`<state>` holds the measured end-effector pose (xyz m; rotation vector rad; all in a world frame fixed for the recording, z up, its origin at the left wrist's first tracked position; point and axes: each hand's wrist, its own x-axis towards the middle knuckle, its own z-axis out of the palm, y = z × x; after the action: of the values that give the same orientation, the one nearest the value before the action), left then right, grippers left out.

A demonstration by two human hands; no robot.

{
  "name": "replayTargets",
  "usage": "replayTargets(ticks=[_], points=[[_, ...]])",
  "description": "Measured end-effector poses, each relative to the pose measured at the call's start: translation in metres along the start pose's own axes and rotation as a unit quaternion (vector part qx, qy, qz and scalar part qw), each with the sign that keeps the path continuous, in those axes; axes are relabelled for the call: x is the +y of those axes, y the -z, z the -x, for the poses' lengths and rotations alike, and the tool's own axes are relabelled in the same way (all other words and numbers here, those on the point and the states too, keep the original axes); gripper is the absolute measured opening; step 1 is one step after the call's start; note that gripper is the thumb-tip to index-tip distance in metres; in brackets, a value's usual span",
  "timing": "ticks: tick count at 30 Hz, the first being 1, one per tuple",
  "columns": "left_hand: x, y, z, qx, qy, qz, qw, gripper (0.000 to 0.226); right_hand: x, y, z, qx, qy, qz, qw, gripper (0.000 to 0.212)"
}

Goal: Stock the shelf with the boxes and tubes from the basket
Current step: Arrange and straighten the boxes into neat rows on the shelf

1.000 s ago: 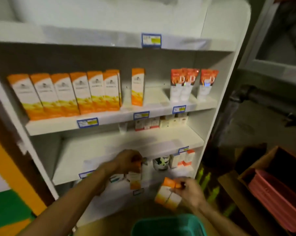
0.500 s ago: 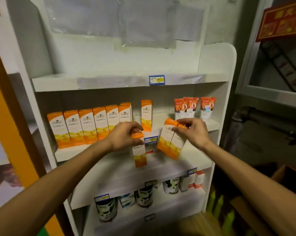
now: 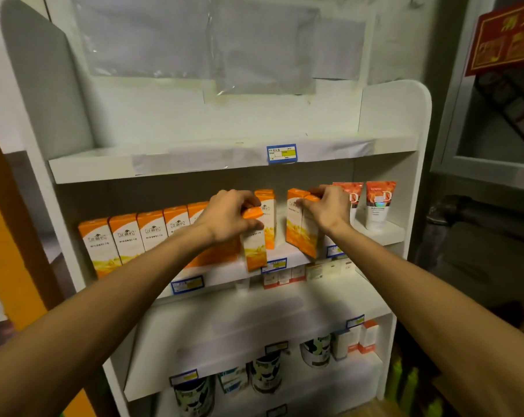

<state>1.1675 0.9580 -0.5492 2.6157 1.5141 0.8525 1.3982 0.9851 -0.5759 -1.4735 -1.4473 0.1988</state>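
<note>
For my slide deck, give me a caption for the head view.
Left hand and right hand set orange boxes onto the white shelf.

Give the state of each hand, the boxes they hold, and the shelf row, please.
left hand: grips one orange box, upright at the shelf edge
right hand: grips two orange boxes, tilted
row of orange boxes: standing upright
tubes: standing

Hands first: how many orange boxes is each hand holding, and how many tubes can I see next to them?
Orange box in the left hand: 1
Orange boxes in the right hand: 2
Red-topped tubes showing: 2 (the right hand may hide more)
Total: 5
</note>
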Motion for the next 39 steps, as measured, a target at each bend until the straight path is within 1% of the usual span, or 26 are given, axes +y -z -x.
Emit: replayTargets(ticks=[6,10,13,16,19,22,27,29,32,35,37,39], points=[[0.001,0.005,-0.027,-0.018,-0.01,-0.019,1.0,0.049,-0.002,-0.023,-0.015,0.0,-0.001,0.0,1.0,0.032],[-0.004,0.004,-0.04,-0.03,-0.004,-0.025,0.999,0.046,-0.001,-0.034,-0.024,0.015,-0.021,-0.016,1.0,0.031],[-0.008,0.005,-0.046,-0.028,0.007,-0.022,0.999,0.043,-0.001,-0.041,-0.031,0.021,-0.042,-0.032,0.998,0.036],[-0.013,0.003,-0.048,-0.047,-0.002,-0.06,0.997,0.042,0.001,-0.046,-0.035,0.019,-0.051,-0.037,0.998,0.038],[-0.016,0.0,-0.049,-0.048,-0.008,-0.09,0.995,0.042,0.003,-0.049,-0.034,0.008,-0.043,-0.024,0.999,0.04],[-0.015,-0.001,-0.049,-0.029,-0.021,-0.129,0.991,0.045,0.006,-0.049,-0.031,-0.008,-0.039,-0.01,0.999,0.047],[-0.015,-0.006,-0.046,-0.006,-0.046,-0.224,0.974,0.05,0.014,-0.043,-0.026,-0.036,-0.017,-0.035,0.999,0.057],[-0.015,-0.007,-0.044,0.006,-0.046,-0.229,0.972,0.05,0.017,-0.041,-0.023,-0.035,-0.011,-0.041,0.998,0.06],[-0.014,-0.006,-0.04,0.02,-0.051,-0.224,0.973,0.046,0.021,-0.039,-0.017,-0.023,0.003,-0.049,0.999,0.06],[-0.015,-0.005,-0.036,0.014,-0.06,-0.22,0.973,0.048,0.024,-0.037,-0.01,0.01,0.021,-0.043,0.999,0.058],[-0.015,-0.004,-0.033,0.017,-0.068,-0.216,0.974,0.05,0.027,-0.035,-0.003,0.04,0.042,-0.031,0.998,0.049],[-0.015,-0.003,-0.029,0.025,-0.079,-0.216,0.973,0.051,0.028,-0.031,0.004,0.094,0.064,-0.015,0.993,0.035]])
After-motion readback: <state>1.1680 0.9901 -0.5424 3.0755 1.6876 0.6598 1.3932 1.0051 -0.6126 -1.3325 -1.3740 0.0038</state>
